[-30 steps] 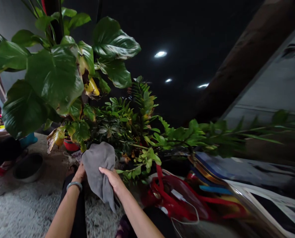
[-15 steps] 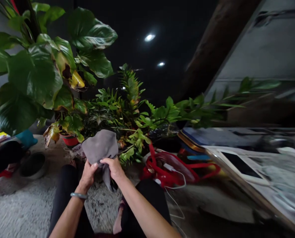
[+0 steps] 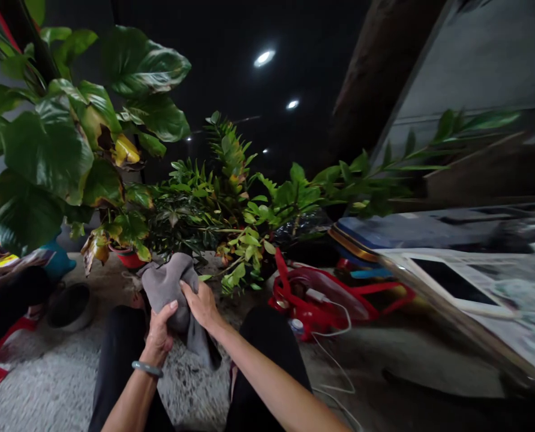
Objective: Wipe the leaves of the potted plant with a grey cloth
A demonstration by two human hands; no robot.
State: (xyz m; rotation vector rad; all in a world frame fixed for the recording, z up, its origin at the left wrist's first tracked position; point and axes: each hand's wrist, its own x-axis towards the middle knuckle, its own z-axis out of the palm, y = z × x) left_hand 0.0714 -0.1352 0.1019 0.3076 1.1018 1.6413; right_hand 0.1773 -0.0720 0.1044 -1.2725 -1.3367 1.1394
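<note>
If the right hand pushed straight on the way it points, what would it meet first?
The right hand would first meet the cloth it holds; past that, perhaps the red pot, though depth is unclear.

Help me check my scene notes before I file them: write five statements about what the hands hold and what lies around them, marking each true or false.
1. The left hand and right hand both hold the gray cloth. True.
2. The bangle is on the right arm. False: it is on the left arm.
3. The red bag lies to the right of the gray cloth. True.
4. The bowl is in the right hand. False: it stands on the floor.
5. The white-framed device lies further right than the red bag. True.
</note>
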